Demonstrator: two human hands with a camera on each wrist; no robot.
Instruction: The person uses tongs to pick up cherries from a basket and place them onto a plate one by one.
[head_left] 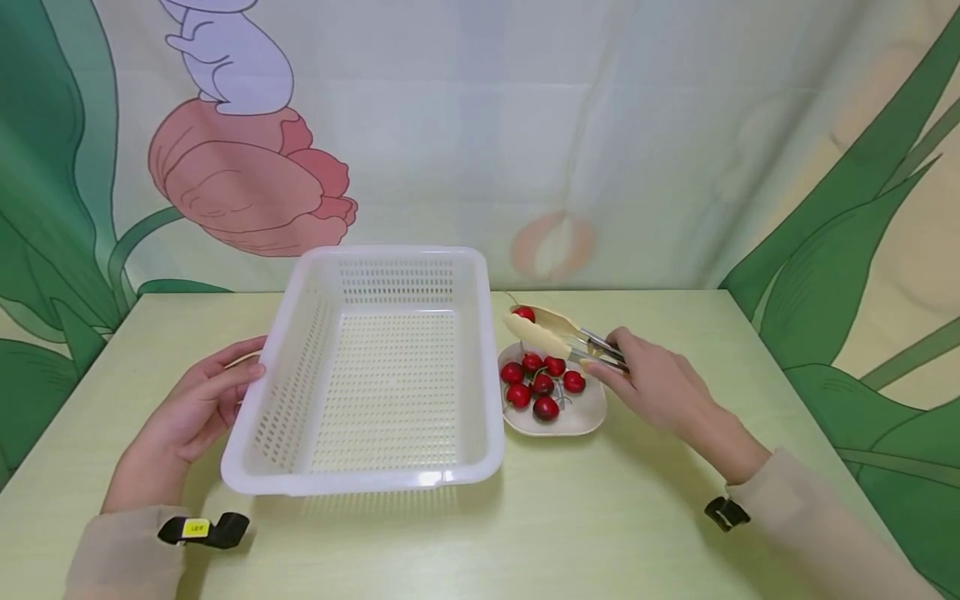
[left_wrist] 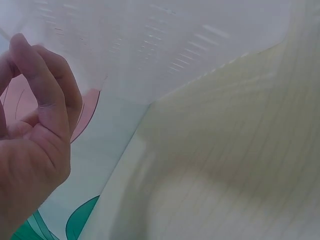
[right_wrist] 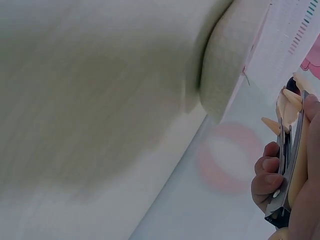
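Note:
My left hand (head_left: 197, 407) grips the left rim of a white perforated plastic basket (head_left: 491, 375), thumb over the edge. Nothing lies in the basket, and its near end stands above the tabletop with a shadow beneath. In my right hand (head_left: 663, 382) is a pair of kitchen tongs (head_left: 537, 335) with cream-coloured tips and metal arms. One red cherry (head_left: 524, 313) with a stem sits between those tips, over the far edge of a pale plate (head_left: 558, 427). Several more cherries (head_left: 546, 408) lie on this plate, right beside the basket. The right wrist view shows fingers (right_wrist: 267, 180) wrapped round the tongs.
Everything stands on a light wood-grain table (head_left: 600, 525). Behind it hangs a curtain (head_left: 465, 150) printed with a rabbit, a pink flower and green leaves. The basket's right wall stands between the plate and the basket's inside.

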